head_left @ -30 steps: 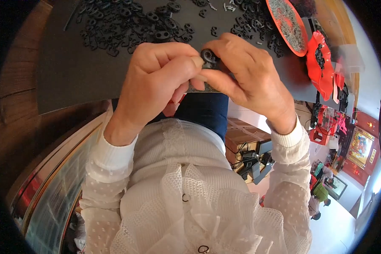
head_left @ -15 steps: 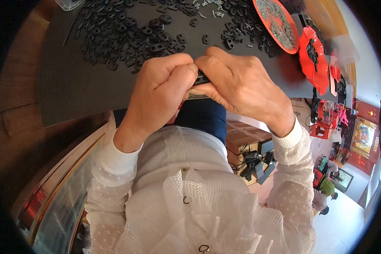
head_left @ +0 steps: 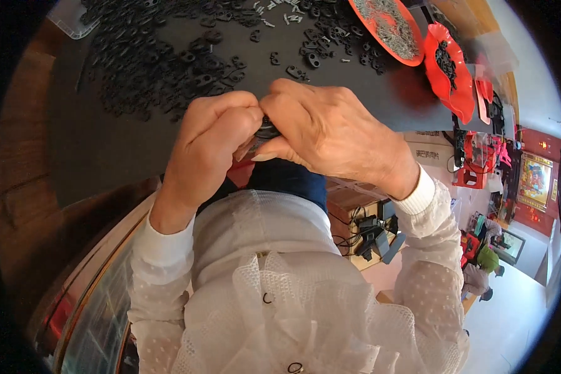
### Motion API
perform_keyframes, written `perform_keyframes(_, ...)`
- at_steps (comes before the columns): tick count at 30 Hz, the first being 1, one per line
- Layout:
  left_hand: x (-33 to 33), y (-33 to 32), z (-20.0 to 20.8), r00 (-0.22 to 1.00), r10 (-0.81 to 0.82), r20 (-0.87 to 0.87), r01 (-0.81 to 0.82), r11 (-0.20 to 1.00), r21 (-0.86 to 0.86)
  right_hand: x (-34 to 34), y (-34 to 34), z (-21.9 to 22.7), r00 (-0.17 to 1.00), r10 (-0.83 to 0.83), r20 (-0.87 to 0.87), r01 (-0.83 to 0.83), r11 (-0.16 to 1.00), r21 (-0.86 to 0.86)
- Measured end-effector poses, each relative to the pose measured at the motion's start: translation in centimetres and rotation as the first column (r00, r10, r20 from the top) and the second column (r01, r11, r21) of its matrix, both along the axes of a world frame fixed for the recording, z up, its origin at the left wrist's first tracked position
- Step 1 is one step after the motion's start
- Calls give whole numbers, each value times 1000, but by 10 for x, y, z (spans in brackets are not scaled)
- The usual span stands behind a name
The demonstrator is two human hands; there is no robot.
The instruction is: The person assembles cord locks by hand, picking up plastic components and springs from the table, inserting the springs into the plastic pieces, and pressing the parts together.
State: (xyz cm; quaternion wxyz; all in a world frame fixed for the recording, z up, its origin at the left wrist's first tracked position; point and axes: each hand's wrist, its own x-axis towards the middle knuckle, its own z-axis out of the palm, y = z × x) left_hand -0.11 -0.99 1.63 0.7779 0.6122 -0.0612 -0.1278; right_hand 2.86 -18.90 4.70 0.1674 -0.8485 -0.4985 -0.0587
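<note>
My left hand (head_left: pixel 215 138) and my right hand (head_left: pixel 333 128) meet at the table's near edge, both closed. Between their fingertips is a small black plastic part (head_left: pixel 267 129), mostly hidden by the fingers. My right thumb presses beneath it, while the left fingers are curled against its other end. Beyond my hands, a wide heap of similar black plastic parts (head_left: pixel 140 71) covers the dark table (head_left: pixel 106 156). A smaller group of black parts (head_left: pixel 313 60) lies to the right, near several short silver pins (head_left: pixel 292 19).
At the far right, a red plate (head_left: pixel 410 61) holds many metal pins, beside a wavy red dish (head_left: pixel 456 103) with black parts. A clear container (head_left: pixel 75 26) sits at the far left corner. Boxes and black adapters (head_left: pixel 371 237) are below right; people (head_left: pixel 486 265) appear farther off.
Both hands have shifted slightly left in the view, with the black plastic part still between them. The table's contents have also shifted left and up in the picture.
</note>
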Motion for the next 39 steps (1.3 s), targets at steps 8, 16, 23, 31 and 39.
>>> perform_keyframes(8,4,4,3,995,-91,-51,91,996,-2,2,-2,-1,999,27,-34,-26,998,51)
perform_keyframes(16,4,7,6,980,-140,-138,139,990,-19,5,-2,-9,996,71,-46,-66,993,94)
perform_keyframes(23,2,6,3,990,-138,-37,140,990,29,8,-2,-10,990,122,-76,-114,989,94)
perform_keyframes(31,6,6,2,985,-152,87,140,982,123,11,-3,-15,983,154,-95,-141,981,136)
perform_keyframes(39,5,8,12,978,-204,-39,208,972,108,6,-5,-15,984,162,-78,-145,971,189)
